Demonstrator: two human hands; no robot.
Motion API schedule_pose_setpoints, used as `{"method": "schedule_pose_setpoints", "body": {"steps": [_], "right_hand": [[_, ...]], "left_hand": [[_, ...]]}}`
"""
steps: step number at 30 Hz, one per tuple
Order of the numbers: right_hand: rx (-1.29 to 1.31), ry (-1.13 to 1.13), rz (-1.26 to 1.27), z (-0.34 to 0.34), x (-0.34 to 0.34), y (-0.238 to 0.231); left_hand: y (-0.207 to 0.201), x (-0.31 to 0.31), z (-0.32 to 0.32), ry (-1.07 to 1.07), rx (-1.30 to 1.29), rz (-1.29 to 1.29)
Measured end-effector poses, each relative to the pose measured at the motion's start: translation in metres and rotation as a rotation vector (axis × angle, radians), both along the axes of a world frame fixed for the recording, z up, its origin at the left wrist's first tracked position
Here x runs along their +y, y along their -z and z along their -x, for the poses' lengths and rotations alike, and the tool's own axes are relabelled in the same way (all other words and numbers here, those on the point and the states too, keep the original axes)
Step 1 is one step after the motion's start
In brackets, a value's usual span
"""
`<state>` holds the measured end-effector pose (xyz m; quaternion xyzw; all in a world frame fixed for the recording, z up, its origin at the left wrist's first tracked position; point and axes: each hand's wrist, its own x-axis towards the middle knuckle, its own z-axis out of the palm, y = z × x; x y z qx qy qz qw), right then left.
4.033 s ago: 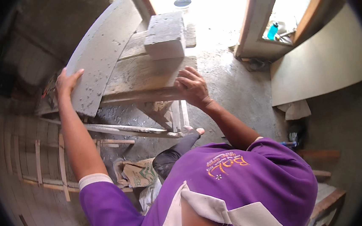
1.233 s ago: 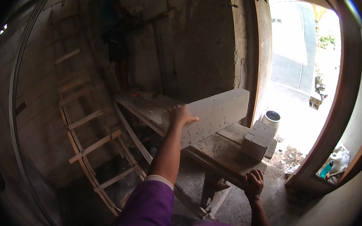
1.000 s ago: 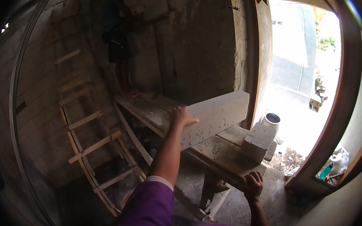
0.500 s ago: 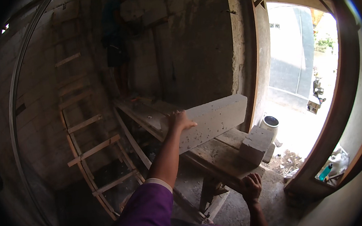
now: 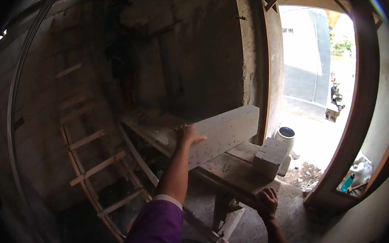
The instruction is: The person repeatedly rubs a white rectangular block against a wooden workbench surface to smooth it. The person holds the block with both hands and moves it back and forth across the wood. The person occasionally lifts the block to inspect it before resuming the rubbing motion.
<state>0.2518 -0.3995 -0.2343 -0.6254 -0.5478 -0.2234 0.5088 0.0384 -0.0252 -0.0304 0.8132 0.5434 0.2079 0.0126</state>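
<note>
A long pale lightweight concrete block [image 5: 225,133] stands on its narrow edge across a raised platform of wooden planks [image 5: 216,171]. My left hand [image 5: 188,135] is closed over the top of its left end, thumb along the near face. At the platform's near right corner, my right hand [image 5: 267,201] has its fingers curled over the plank edge. Just beyond that hand, a shorter piece of block [image 5: 269,157] rests on the planks. The undersides of my fingers are hidden on both hands.
A wooden ladder [image 5: 98,168] leans at the left. A person [image 5: 122,49] stands at the far end in shadow. To the right are a bright doorway [image 5: 270,70], a whitish bucket [image 5: 286,135], rubble [image 5: 306,176] and a teal bottle [image 5: 348,182].
The whole view has shifted slightly left. Both hands keep their places on the block and the plank edge, and the block looks unmoved on the planks.
</note>
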Motion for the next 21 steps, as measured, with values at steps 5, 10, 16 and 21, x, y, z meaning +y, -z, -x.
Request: {"method": "schedule_pose_setpoints", "body": {"steps": [5, 10, 16, 21], "right_hand": [[-0.055, 0.007, -0.057, 0.004, 0.000, -0.007], [-0.017, -0.003, -0.018, 0.001, 0.000, -0.002], [-0.018, 0.004, 0.015, 0.004, -0.006, -0.005], [-0.057, 0.034, 0.037, 0.001, -0.003, 0.002]], "left_hand": [[-0.006, -0.011, 0.003, 0.008, 0.007, -0.017], [-0.012, -0.017, 0.005, 0.024, -0.005, -0.016], [-0.011, -0.024, 0.004, -0.001, 0.036, 0.004], [-0.015, -0.021, 0.004, -0.023, 0.081, -0.008]]}}
